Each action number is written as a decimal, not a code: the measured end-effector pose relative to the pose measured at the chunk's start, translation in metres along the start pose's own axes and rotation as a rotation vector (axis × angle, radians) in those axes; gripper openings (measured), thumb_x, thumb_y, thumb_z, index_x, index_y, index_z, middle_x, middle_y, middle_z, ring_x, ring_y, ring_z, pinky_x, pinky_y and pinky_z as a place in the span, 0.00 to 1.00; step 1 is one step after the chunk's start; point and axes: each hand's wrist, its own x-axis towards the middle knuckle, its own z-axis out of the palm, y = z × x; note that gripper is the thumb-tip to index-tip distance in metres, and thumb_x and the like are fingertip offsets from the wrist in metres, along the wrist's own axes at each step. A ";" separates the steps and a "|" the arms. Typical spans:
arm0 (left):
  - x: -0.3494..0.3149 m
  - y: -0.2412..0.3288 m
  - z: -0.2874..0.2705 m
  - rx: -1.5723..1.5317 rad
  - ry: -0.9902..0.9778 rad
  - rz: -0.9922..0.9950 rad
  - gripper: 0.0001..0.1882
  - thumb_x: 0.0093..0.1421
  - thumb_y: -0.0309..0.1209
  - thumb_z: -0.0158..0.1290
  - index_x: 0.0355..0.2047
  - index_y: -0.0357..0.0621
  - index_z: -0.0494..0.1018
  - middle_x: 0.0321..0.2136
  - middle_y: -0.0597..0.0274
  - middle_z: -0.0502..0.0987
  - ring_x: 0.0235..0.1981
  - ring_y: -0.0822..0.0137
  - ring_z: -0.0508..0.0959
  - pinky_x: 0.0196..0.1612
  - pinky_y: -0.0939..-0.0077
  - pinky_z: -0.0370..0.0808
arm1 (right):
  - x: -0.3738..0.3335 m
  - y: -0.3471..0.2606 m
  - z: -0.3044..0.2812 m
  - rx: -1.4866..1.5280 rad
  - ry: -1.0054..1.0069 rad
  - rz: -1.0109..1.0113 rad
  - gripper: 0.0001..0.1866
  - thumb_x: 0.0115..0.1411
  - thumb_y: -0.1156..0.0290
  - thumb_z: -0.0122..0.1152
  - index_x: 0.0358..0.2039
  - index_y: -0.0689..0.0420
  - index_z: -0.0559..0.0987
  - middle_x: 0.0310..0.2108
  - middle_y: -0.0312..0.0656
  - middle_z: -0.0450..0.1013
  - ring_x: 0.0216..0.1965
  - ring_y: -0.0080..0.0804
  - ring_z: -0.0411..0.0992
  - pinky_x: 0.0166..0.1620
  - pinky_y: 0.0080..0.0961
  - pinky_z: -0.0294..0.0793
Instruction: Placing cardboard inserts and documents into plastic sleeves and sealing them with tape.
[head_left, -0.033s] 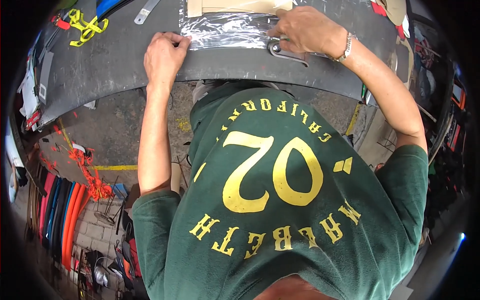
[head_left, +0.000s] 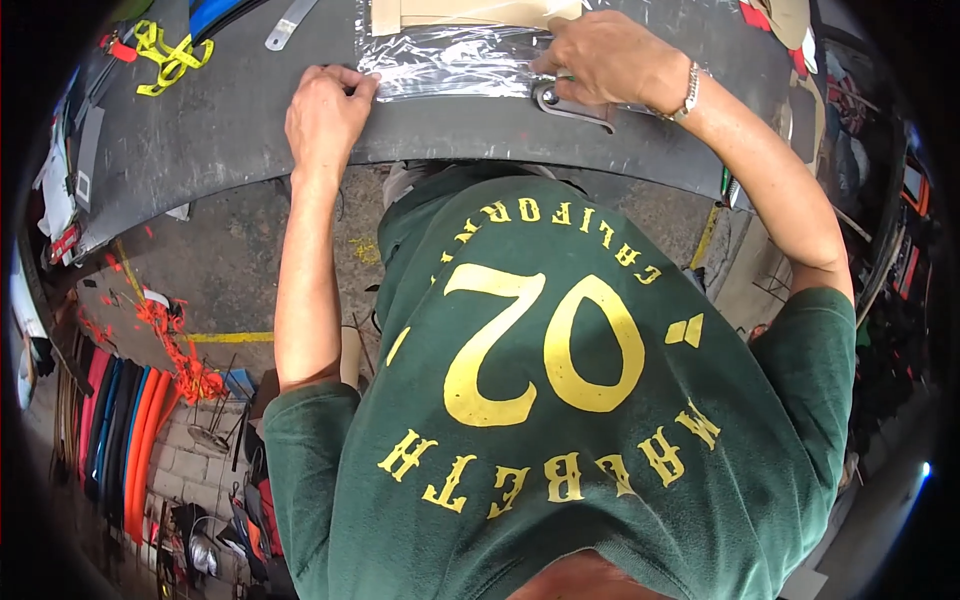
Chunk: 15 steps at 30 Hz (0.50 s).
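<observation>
A crinkled sheet of clear plastic film (head_left: 450,65) lies on the dark table, with flat tan pieces (head_left: 490,12) at its far side. My left hand (head_left: 327,112) is closed at the film's left edge, thumb and forefinger pinching its near corner. Over the film's right end, my right hand (head_left: 615,62) is curled with fingertips down on the plastic. A small green sliver shows under its fingers; what it belongs to is hidden. Beneath that hand, partly covered, a curved metal piece with a looped end (head_left: 580,112) rests on the table.
On the table's far left lie a yellow cage-like piece (head_left: 170,60) and a flat metal strip (head_left: 290,25). The dark tabletop (head_left: 230,120) has a curved-looking near edge in front of me. Orange scraps (head_left: 180,345) and colored rolls or sheets (head_left: 140,440) lie below left.
</observation>
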 end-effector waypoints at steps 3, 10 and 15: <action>0.000 0.006 -0.002 0.041 -0.018 -0.013 0.19 0.59 0.44 0.64 0.36 0.40 0.80 0.40 0.51 0.78 0.39 0.47 0.81 0.43 0.54 0.78 | 0.002 0.000 -0.003 0.005 -0.029 0.029 0.15 0.53 0.56 0.65 0.30 0.55 0.85 0.35 0.55 0.79 0.37 0.54 0.80 0.41 0.46 0.79; -0.001 0.004 0.002 0.022 -0.030 0.017 0.20 0.60 0.42 0.64 0.38 0.37 0.74 0.41 0.49 0.75 0.40 0.45 0.79 0.44 0.53 0.77 | 0.018 -0.010 0.001 -0.092 -0.172 0.150 0.14 0.52 0.60 0.66 0.30 0.58 0.87 0.36 0.53 0.81 0.38 0.50 0.82 0.42 0.43 0.81; -0.005 -0.007 0.007 -0.052 -0.016 0.053 0.17 0.61 0.38 0.63 0.38 0.37 0.74 0.40 0.49 0.75 0.40 0.45 0.79 0.44 0.53 0.76 | -0.004 -0.029 -0.016 -0.222 0.268 -0.057 0.11 0.51 0.65 0.65 0.29 0.59 0.87 0.33 0.51 0.82 0.38 0.48 0.82 0.41 0.42 0.81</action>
